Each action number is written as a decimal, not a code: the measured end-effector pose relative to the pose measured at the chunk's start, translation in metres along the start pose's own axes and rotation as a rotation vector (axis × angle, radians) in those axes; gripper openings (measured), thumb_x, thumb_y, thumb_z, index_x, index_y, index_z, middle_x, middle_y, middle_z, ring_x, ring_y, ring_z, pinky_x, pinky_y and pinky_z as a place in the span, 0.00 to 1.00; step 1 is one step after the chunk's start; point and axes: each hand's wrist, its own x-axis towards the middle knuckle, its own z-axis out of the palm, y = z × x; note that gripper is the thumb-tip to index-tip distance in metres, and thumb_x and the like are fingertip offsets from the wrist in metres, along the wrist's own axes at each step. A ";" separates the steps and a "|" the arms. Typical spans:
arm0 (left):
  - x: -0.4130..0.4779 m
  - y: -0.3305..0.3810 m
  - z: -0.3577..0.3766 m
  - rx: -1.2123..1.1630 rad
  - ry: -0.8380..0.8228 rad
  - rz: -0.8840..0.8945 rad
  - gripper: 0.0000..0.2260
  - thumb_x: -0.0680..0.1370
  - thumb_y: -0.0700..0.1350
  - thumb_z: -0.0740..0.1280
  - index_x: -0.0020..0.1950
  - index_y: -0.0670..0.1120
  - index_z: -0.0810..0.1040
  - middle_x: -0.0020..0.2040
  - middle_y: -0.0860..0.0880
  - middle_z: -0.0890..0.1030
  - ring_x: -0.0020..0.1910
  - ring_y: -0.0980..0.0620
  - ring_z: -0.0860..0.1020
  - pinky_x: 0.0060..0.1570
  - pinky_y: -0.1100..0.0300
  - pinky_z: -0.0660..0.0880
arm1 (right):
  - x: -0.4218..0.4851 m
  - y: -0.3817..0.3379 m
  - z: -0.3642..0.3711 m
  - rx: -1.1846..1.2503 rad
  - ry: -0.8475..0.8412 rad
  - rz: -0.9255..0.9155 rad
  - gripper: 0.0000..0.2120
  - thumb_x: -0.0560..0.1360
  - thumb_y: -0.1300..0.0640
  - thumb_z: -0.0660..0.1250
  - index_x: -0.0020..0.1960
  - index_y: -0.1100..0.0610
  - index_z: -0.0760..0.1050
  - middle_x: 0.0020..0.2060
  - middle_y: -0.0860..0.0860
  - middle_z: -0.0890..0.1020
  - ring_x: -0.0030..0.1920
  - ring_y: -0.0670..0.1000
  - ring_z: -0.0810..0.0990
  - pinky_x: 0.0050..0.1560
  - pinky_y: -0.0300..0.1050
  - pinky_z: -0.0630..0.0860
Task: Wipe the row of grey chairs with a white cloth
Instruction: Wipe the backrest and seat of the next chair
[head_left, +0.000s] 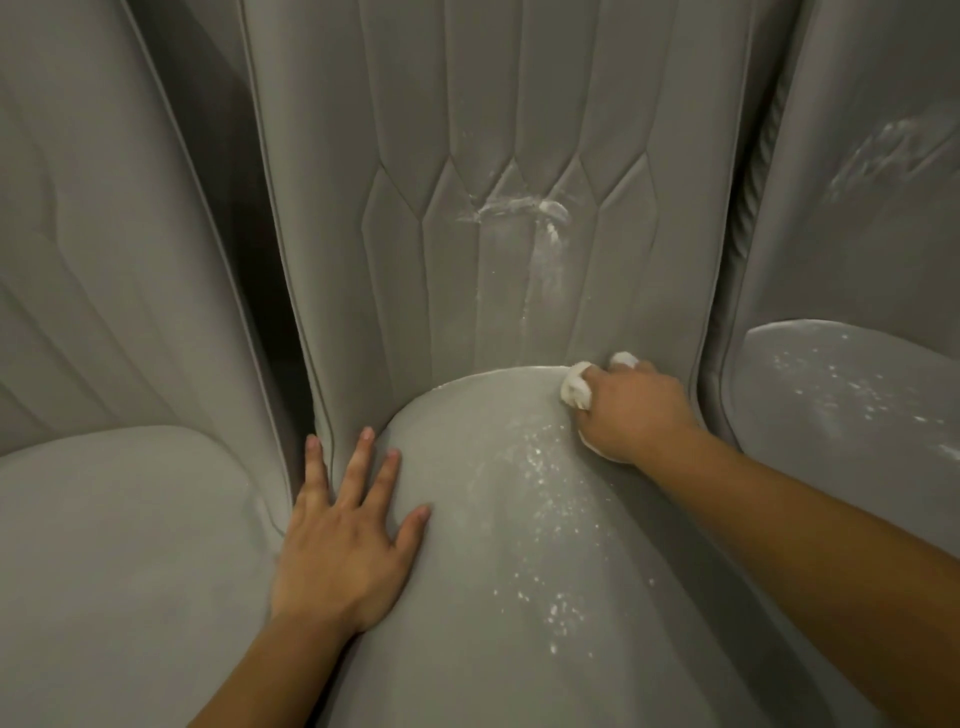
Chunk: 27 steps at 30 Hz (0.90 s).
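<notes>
Our right hand (634, 410) is clenched round the white cloth (575, 389), which is wadded into a ball and pressed into the crease where the middle chair (467, 545) seat meets its backrest, toward that chair's right side. Our left hand (343, 535) lies flat with fingers spread on the seat's left edge. It grips nothing and looks to be bracing.

Handling, as we read it:
- The cloth is light, soft and compressible, with tufts poking out between our fingers. A full-fist hold suits it; a loose pinch would probably let it drag free on the upholstery.
- The chair cover looks smooth and padded, so it should give under pressure and the wad should slide easily.

White specks (550, 499) run down the seat in front of the cloth, and a white smear (519, 208) sits on the backrest above it. The chair right of the middle one (841, 405) is speckled too. The chair to its left (119, 545) looks clean.
</notes>
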 end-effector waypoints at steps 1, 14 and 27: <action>0.001 0.000 0.000 0.001 0.001 0.000 0.37 0.75 0.72 0.34 0.83 0.60 0.44 0.81 0.58 0.34 0.77 0.42 0.26 0.77 0.50 0.37 | -0.005 0.004 0.000 -0.001 0.013 0.018 0.18 0.78 0.43 0.56 0.65 0.45 0.71 0.60 0.53 0.76 0.62 0.57 0.73 0.58 0.53 0.73; 0.000 0.001 -0.006 -0.045 0.012 -0.003 0.35 0.77 0.72 0.37 0.83 0.61 0.45 0.79 0.60 0.32 0.76 0.44 0.25 0.76 0.52 0.36 | 0.019 -0.136 0.008 0.171 0.011 -0.499 0.14 0.77 0.41 0.61 0.62 0.40 0.75 0.68 0.42 0.70 0.70 0.57 0.62 0.62 0.57 0.68; -0.001 -0.002 -0.002 -0.044 0.053 0.001 0.35 0.77 0.72 0.37 0.83 0.61 0.46 0.80 0.61 0.35 0.77 0.45 0.25 0.76 0.54 0.33 | 0.036 -0.128 0.015 0.129 0.056 -0.443 0.16 0.80 0.41 0.55 0.61 0.41 0.77 0.62 0.45 0.77 0.66 0.54 0.68 0.62 0.50 0.68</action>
